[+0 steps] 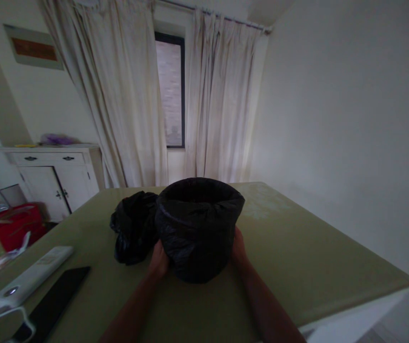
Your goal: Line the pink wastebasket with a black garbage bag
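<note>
A small bin lined with a black plastic bag (198, 228) stands on the green table (297, 267), its bag folded over the rim. My left hand (159, 260) presses against its lower left side. My right hand (239, 250) presses against its lower right side. Both hands grip the bin between them. A crumpled black plastic bag (133, 226) lies just left of the bin, touching it.
A white remote control (29, 276) and a dark phone (56, 295) lie at the table's near left, with a white cable by them. A white cabinet (52, 178), a red box (11, 226) and curtains (126, 95) stand beyond the table.
</note>
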`<state>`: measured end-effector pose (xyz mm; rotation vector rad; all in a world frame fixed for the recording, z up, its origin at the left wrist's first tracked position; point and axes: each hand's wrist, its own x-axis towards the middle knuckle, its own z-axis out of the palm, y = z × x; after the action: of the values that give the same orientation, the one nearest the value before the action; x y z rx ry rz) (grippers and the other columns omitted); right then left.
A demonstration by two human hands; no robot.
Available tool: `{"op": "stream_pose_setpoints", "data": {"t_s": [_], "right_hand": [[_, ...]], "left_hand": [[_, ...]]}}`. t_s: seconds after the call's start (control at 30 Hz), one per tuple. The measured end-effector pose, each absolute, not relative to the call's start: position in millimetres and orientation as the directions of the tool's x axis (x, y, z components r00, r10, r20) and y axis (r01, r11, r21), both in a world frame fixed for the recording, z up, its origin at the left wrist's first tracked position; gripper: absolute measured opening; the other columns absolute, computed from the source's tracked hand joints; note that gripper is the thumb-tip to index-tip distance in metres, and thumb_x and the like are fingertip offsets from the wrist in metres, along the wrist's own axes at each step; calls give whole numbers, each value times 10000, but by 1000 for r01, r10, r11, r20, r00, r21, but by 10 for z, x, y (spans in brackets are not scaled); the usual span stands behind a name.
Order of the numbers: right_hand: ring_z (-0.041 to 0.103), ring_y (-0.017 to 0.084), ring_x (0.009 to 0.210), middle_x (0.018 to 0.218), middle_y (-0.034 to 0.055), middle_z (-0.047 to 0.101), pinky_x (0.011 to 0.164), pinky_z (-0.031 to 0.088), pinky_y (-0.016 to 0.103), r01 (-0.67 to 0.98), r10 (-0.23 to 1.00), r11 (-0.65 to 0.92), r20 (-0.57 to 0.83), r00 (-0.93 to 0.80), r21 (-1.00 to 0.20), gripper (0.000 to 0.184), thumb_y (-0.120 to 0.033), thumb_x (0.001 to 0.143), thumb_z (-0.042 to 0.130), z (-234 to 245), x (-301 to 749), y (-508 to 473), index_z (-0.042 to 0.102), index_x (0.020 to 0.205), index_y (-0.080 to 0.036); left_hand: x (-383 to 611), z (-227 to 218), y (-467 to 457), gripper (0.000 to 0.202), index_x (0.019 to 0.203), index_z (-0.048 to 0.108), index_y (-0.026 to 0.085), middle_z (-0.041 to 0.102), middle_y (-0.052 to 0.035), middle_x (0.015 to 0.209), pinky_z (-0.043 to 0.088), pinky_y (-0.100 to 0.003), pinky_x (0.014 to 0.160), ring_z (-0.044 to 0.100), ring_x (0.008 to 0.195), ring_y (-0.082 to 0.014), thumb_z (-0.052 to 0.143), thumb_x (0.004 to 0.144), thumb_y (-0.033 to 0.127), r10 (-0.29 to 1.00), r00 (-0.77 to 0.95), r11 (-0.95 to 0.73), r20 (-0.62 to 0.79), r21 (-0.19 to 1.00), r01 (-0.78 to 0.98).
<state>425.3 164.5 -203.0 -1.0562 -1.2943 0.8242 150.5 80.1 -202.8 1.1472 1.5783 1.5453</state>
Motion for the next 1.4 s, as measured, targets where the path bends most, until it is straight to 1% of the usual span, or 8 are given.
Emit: {"op": "stream_pose_setpoints", "data": {"t_s": [0.1,0.2,0.3,0.43,0.73,1.0,1.23,1.4], "right_hand": [[701,259,907,989,103,793,802,537,350,84,931,332,340,130,-940,209,-367,827,614,-2024,4254,1642,735,943,-241],[702,267,894,1031,117,796,788,532,357,103,934,320,332,134,-942,208,-371,834,606,-2010,4253,1634,733,930,-237],[706,277,891,1017,131,797,792,532,369,137,931,317,335,144,-938,219,-367,838,604,-1996,4252,1627,742,929,-224],[713,260,883,993,126,803,784,537,348,126,926,330,347,149,-935,226,-346,835,596,-1996,4249,1632,750,938,-215],[714,246,854,994,130,811,750,546,326,118,919,348,363,151,-930,225,-334,835,627,-2069,4266,1692,751,963,-197],[706,242,860,1029,132,805,773,544,333,106,926,345,357,124,-933,208,-329,839,635,-2057,4276,1682,744,963,-203],[701,262,904,1037,131,796,810,540,354,79,931,336,344,123,-938,250,-353,840,634,-2075,4260,1690,752,998,-199],[691,261,902,994,130,790,801,542,354,92,929,335,345,133,-938,264,-398,848,623,-2096,4263,1705,748,977,-205]], "left_hand": [[1500,-2048,800,578,1204,737,161,694,-219,1335,343,-582,1204,482,1441,-393,567,880,609,897,-422,-77,133,986,148],[1486,-2076,812,623,1197,740,169,685,-209,1356,348,-561,1207,523,1398,-385,544,868,660,908,-376,-132,183,978,159],[1470,-2104,834,724,1176,746,139,680,-222,1356,347,-585,1199,557,1339,-405,524,834,737,912,-340,-180,230,969,172],[1454,-2144,860,784,1129,759,118,691,-242,1317,352,-593,1190,562,1319,-421,519,801,788,910,-347,-174,227,969,177],[1420,-2242,912,845,1162,740,109,679,-248,1333,330,-612,1199,528,1368,-424,468,803,825,904,-347,-182,251,958,221],[1450,-2166,889,681,1180,734,160,714,-202,1287,405,-570,1163,585,1314,-384,497,851,707,901,-348,-200,258,960,194],[1402,-2279,944,878,1192,721,102,678,-258,1330,395,-610,1152,586,1300,-424,441,794,833,907,-360,-149,217,967,208],[1383,-2291,945,798,1160,728,124,685,-235,1327,397,-585,1159,580,1315,-410,471,812,793,898,-365,-169,246,958,231]]}}
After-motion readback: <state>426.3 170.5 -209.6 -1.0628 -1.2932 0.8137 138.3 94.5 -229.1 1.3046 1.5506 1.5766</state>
